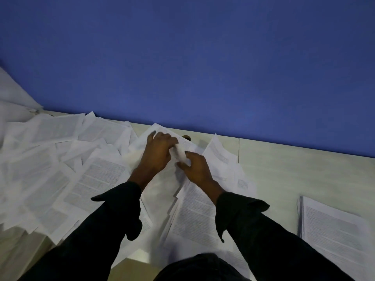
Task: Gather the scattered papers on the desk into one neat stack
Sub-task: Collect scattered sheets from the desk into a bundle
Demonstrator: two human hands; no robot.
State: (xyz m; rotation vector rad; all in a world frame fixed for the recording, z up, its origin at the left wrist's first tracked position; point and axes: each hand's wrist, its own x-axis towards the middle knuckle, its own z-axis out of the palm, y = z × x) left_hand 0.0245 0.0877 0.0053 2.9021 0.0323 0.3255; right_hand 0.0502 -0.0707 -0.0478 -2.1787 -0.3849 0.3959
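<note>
Several printed white sheets (60, 159) lie scattered and overlapping over the left and middle of the pale desk (294, 171). My left hand (157, 154) rests on a sheet near the desk's far edge, its fingers curled around a lifted fold of paper (179, 152). My right hand (195, 169) is just to its right, thumb and fingers pinching the same lifted paper. A neat stack of printed pages (332, 228) lies at the right, near the front edge. Both forearms wear dark sleeves.
A blue wall (182, 57) rises directly behind the desk. A small dark round hole (186, 137) sits in the desk just beyond my hands. A seam (239, 151) splits the desk top. Bare desk surface stretches between the loose sheets and the stack.
</note>
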